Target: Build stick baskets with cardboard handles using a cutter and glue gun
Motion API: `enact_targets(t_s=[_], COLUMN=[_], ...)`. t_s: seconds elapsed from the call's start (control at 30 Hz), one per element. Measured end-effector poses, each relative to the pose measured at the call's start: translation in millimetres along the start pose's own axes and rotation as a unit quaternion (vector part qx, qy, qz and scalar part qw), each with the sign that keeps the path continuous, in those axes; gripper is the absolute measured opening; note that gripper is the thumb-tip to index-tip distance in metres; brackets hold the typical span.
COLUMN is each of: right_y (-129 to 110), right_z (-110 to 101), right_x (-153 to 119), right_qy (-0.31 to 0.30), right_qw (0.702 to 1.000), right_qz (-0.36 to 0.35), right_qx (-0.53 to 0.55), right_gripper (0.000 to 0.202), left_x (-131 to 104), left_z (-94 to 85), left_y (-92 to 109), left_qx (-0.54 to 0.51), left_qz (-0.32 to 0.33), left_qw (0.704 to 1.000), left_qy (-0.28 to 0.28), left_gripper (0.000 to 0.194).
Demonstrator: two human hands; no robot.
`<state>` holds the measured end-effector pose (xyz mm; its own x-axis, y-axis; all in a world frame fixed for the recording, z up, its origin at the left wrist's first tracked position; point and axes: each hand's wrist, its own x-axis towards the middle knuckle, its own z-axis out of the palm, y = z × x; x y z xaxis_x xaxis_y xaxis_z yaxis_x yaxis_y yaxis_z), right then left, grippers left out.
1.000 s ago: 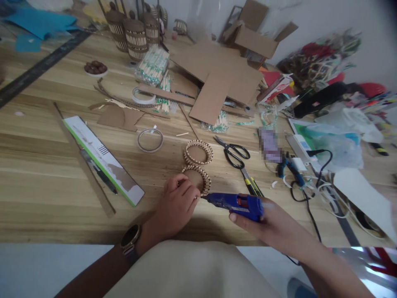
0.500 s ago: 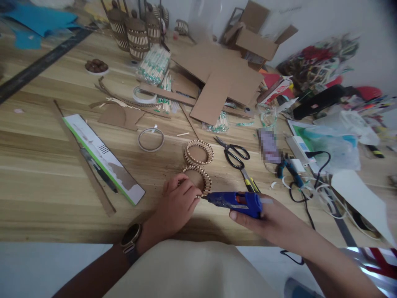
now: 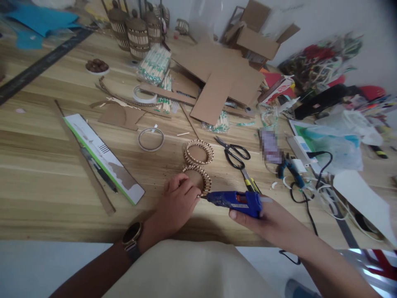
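My left hand (image 3: 180, 203), with a watch on its wrist, grips the near side of a round ring of short wooden pieces (image 3: 207, 182) that has a brown disc inside. My right hand (image 3: 273, 217) is wrapped round a blue glue gun (image 3: 234, 202). The gun's nozzle points left and meets the ring's lower right edge, close to my left fingertips. A second ring of the same kind (image 3: 211, 154) lies just beyond the first, touching or nearly touching it.
Black-handled scissors (image 3: 237, 155) and a yellow-black cutter (image 3: 249, 182) lie right of the rings. A tape roll (image 3: 151, 139) and a long white-green box (image 3: 104, 157) are at the left. Cardboard sheets (image 3: 212, 97) and stick bundles (image 3: 155, 64) lie farther back; blue pliers (image 3: 291, 171) and cables sit right.
Both hands, the glue gun and the rings look almost unchanged. The view has shifted very slightly.
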<state>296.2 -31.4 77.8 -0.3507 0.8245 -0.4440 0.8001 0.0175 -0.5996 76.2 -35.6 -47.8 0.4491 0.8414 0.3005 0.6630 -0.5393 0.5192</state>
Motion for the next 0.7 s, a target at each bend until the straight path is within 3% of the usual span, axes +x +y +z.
enact_targets(t_s=[0.2, 0.5, 0.7], right_y=[1, 10, 8], right_z=[8, 3, 1], right_x=[-6, 4, 4], right_qy=[0.033, -0.038, -0.031], right_qw=[0.999, 0.994, 0.997], right_qz=[-0.014, 0.050, 0.038], right_qx=[0.009, 0.086, 0.064], right_gripper=[0.036, 0.051, 0.054], left_x=[0, 0, -1], left_z=[-1.0, -3.7, -3.5], left_y=[0, 1, 1], left_qx=[0.011, 0.015, 0.018], left_qz=[0.002, -0.001, -0.004], left_qw=[1.000, 1.000, 1.000], left_qy=[-0.013, -0.010, -0.005], left_gripper=[0.015, 0.009, 0.010])
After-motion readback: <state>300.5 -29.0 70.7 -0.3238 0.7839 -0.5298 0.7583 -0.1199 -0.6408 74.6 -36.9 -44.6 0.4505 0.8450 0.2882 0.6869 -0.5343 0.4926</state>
